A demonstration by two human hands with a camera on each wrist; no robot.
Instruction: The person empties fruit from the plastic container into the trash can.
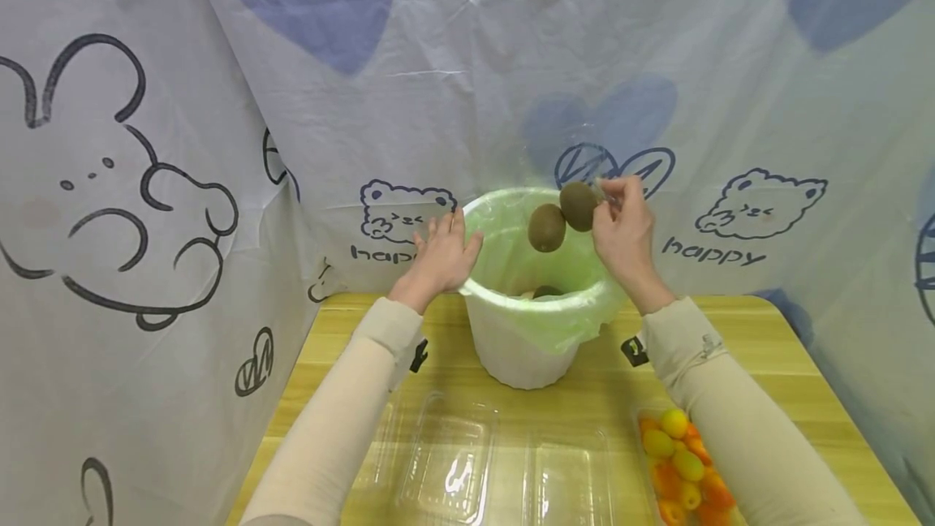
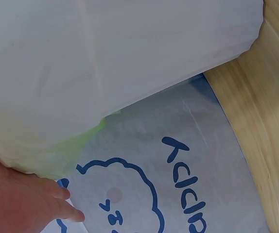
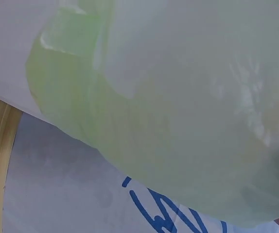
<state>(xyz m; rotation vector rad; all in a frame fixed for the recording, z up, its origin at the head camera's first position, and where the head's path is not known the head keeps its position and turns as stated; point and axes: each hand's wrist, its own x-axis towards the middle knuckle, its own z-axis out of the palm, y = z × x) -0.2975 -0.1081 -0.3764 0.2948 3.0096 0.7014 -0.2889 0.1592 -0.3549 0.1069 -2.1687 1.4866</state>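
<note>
A white bin (image 1: 522,347) with a pale green liner (image 1: 504,254) stands on the table. My left hand (image 1: 441,254) rests on its left rim with fingers spread; the left wrist view shows its fingers (image 2: 64,204) beside the bin's wall. Over the right side, my right hand (image 1: 624,226) pinches the edge of a clear plastic container (image 1: 601,185), which shows mostly as faint glints. Two brown kiwis, a lower one (image 1: 547,227) and an upper one (image 1: 579,206), are at its fingertips above the bin's mouth. Something dark (image 1: 548,292) lies inside the bin, mostly hidden by the front rim.
Clear plastic trays, one left (image 1: 449,457) and one right (image 1: 570,477), lie at the front of the wooden table (image 1: 767,364). A container of yellow and orange fruits (image 1: 682,461) sits under my right forearm. A printed white cloth (image 1: 467,104) hangs behind.
</note>
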